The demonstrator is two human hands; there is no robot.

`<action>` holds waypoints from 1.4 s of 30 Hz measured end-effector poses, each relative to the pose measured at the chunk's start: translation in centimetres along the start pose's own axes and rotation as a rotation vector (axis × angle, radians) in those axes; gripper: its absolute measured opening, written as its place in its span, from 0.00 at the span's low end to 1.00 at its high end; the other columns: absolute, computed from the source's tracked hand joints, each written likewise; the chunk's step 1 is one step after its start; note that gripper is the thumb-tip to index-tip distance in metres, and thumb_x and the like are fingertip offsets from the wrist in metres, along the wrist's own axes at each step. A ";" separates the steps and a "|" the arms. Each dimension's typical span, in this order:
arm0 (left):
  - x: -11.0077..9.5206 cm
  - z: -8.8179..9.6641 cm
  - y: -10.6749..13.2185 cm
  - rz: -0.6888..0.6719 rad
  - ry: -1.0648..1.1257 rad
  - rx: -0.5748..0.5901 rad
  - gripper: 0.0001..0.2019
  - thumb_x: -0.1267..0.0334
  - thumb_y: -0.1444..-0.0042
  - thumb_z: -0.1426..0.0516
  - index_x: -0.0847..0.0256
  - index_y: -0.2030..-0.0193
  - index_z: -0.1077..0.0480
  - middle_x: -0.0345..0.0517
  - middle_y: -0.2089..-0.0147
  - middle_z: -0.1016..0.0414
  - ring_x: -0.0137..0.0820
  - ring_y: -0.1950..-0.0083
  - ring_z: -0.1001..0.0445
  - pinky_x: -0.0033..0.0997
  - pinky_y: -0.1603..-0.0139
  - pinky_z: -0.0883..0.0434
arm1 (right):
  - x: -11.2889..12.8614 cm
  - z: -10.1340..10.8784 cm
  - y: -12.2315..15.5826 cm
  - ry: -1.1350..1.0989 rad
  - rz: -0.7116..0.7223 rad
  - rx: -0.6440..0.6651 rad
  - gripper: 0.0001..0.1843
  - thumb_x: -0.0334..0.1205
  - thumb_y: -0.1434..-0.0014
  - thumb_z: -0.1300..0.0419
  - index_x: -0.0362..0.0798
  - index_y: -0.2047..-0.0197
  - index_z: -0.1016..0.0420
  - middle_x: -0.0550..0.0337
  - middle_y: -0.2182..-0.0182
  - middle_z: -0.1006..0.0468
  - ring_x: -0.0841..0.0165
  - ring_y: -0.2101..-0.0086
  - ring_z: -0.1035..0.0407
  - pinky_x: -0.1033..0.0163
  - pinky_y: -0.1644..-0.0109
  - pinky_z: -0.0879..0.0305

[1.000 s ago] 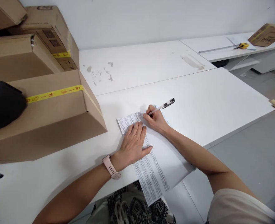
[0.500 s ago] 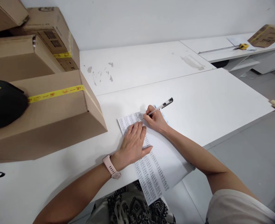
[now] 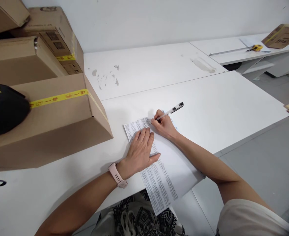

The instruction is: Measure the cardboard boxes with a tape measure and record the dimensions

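Observation:
A pen (image 3: 175, 108) with a clear barrel and black clip leans up to the right out of my right hand (image 3: 165, 125), whose fingers pinch it close to its tip. Under that hand lies a sheet of paper (image 3: 169, 154) covered in columns of small dark handwriting on its left part. My left hand (image 3: 140, 149) rests flat on the written columns, fingers stretched and thumb apart, holding nothing. The sheet's lower end hangs over the table's near edge. The pen's tip is at the upper rows, partly hidden by my fingers.
Cardboard boxes (image 3: 61, 114) with yellow tape stand stacked on the left, with a black and yellow object (image 3: 7, 111) on the nearest. The white table (image 3: 203, 108) stretches right. At the far right are a yellow tape measure (image 3: 257, 48) and another box (image 3: 280, 37).
The pen and my right hand have shifted very slightly, the pen's top end a little to the right and up. My left hand and the paper stay in place.

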State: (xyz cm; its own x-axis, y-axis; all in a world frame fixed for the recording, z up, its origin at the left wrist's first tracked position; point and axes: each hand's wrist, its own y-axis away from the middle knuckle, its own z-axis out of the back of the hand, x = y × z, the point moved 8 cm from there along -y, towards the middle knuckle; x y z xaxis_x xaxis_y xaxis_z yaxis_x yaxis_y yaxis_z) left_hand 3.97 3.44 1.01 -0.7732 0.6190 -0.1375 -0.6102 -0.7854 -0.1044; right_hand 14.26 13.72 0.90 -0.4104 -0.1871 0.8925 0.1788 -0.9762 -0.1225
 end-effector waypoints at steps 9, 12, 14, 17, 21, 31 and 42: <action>0.0 0.0 0.0 -0.001 0.003 0.011 0.39 0.41 0.36 0.47 0.78 0.34 0.40 0.74 0.28 0.42 0.56 0.27 0.44 0.53 0.27 0.48 | 0.0 0.0 -0.1 0.002 -0.001 0.004 0.10 0.37 0.44 0.43 0.52 0.71 0.43 0.70 0.81 0.43 0.72 0.77 0.47 0.63 0.72 0.50; 0.0 0.0 0.0 0.002 0.004 0.015 0.39 0.41 0.36 0.47 0.78 0.34 0.40 0.74 0.28 0.43 0.56 0.27 0.44 0.53 0.27 0.49 | 0.2 0.1 -0.1 0.004 0.003 -0.003 0.10 0.35 0.45 0.43 0.52 0.72 0.43 0.70 0.81 0.43 0.72 0.77 0.47 0.63 0.72 0.49; 0.0 -0.1 0.0 0.002 0.001 0.018 0.39 0.41 0.36 0.47 0.78 0.34 0.40 0.75 0.28 0.43 0.57 0.27 0.45 0.53 0.27 0.49 | 0.3 0.1 -0.1 0.003 0.004 -0.009 0.09 0.35 0.45 0.43 0.52 0.72 0.42 0.70 0.81 0.42 0.72 0.77 0.47 0.63 0.72 0.49; 0.0 -0.1 -0.1 0.006 0.000 0.020 0.38 0.41 0.36 0.47 0.77 0.33 0.41 0.74 0.28 0.43 0.56 0.26 0.45 0.54 0.27 0.48 | 0.3 0.2 -0.1 0.005 0.005 -0.018 0.09 0.36 0.45 0.43 0.52 0.72 0.42 0.70 0.81 0.42 0.72 0.77 0.47 0.63 0.72 0.50; 0.0 -0.1 0.0 0.009 0.015 0.014 0.38 0.42 0.36 0.47 0.76 0.34 0.41 0.74 0.28 0.43 0.56 0.26 0.46 0.54 0.27 0.49 | 0.2 0.1 -0.1 0.023 0.006 -0.011 0.10 0.36 0.46 0.42 0.52 0.72 0.42 0.70 0.81 0.42 0.72 0.77 0.47 0.63 0.72 0.50; 0.0 -0.1 0.0 0.010 0.020 0.003 0.37 0.42 0.36 0.48 0.74 0.33 0.42 0.73 0.28 0.43 0.55 0.26 0.45 0.54 0.27 0.48 | 0.4 0.3 0.0 0.006 -0.002 -0.026 0.09 0.36 0.46 0.43 0.52 0.72 0.42 0.69 0.81 0.42 0.72 0.77 0.47 0.63 0.71 0.49; 0.0 -0.1 0.0 0.002 0.015 0.004 0.37 0.42 0.36 0.49 0.75 0.33 0.43 0.74 0.28 0.43 0.56 0.26 0.45 0.54 0.27 0.49 | 0.4 0.3 0.0 0.036 -0.002 -0.038 0.10 0.36 0.45 0.43 0.52 0.72 0.43 0.70 0.82 0.43 0.72 0.78 0.48 0.63 0.73 0.50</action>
State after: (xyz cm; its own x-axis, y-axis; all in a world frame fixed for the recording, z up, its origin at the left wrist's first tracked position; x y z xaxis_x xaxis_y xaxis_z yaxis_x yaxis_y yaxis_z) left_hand 3.96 3.45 0.89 -0.7720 0.6172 -0.1523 -0.6093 -0.7867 -0.0997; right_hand 14.41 13.73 1.38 -0.4426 -0.1881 0.8768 0.1442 -0.9800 -0.1375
